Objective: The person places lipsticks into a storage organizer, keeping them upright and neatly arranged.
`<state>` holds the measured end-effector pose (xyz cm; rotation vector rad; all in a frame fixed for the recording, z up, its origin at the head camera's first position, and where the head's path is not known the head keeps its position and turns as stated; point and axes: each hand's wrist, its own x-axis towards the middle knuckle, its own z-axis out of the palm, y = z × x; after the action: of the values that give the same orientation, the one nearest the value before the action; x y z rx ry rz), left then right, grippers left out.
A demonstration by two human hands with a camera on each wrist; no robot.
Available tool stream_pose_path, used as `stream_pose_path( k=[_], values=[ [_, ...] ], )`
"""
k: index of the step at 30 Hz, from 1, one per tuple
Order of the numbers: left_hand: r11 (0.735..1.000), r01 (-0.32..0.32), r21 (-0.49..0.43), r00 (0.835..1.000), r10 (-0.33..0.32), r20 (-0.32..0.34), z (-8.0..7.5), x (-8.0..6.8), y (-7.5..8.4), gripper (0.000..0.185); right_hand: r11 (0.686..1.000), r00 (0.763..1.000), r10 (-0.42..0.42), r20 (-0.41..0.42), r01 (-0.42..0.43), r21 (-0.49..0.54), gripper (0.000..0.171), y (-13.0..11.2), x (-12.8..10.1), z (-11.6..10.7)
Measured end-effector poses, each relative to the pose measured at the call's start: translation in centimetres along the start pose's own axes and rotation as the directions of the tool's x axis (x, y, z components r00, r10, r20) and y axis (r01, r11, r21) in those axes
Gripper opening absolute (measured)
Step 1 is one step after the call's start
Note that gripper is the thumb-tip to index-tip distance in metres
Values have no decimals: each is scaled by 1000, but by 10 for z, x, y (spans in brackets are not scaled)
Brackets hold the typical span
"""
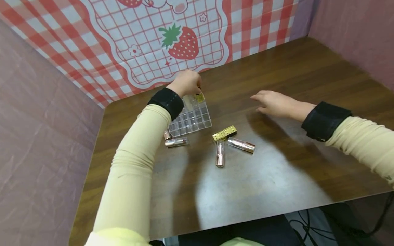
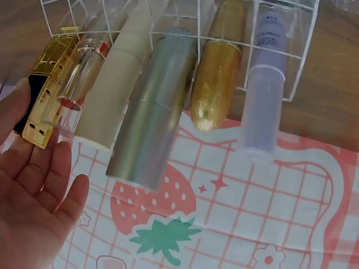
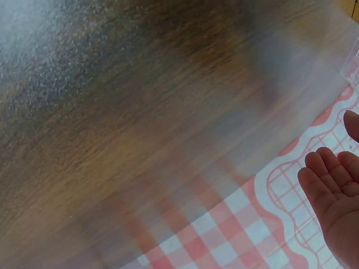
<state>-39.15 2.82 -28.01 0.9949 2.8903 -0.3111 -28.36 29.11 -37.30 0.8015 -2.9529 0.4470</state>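
Note:
At the far corner of a clear gridded organizer (image 1: 197, 120), my left hand (image 1: 186, 83) pinches a gold-and-black lipstick (image 2: 49, 84) between thumb and fingers. The lipstick's upper end overlaps the organizer's end compartment in the left wrist view. Beside it in the same row stand a clear-capped lipstick (image 2: 84, 73), a cream tube (image 2: 112, 84), a silvery green tube (image 2: 151, 112), a gold bullet-shaped tube (image 2: 217, 78) and a lilac tube (image 2: 263, 106). My right hand (image 1: 275, 103) hovers over the table's right side, its fingers extended and holding nothing.
A gold lipstick (image 1: 224, 133) lies mid-table, close to two rose-gold lipsticks with clear caps, one angled right (image 1: 241, 145), one pointing toward me (image 1: 220, 155). Another clear-capped lipstick (image 1: 176, 142) and a rose-gold piece (image 1: 167, 135) lie by the organizer's near edge. A strawberry-print cloth (image 1: 184, 42) hangs behind.

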Motion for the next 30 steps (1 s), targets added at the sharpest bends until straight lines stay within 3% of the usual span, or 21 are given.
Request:
stream_pose_path(
  k=[6, 12, 19, 30],
  values=[
    [999, 27, -36, 1000, -26, 16, 3, -2, -1, 22, 1000, 1000, -28, -10, 28, 12, 45, -5, 3, 0],
    [999, 49, -18, 998, -50, -38, 7, -8, -5, 20, 997, 998, -65, 8, 65, 30, 43, -13, 10, 4],
    [998, 43, 43, 996, -39, -83, 9, -20, -10, 27, 983, 984, -171, 45, 167, 70, 37, -28, 19, 12],
    [979, 193, -63, 972, -200, -127, -8, -63, -54, 44, 952, 948, -297, 115, 284, 111, 31, -46, 29, 28]
  ],
)
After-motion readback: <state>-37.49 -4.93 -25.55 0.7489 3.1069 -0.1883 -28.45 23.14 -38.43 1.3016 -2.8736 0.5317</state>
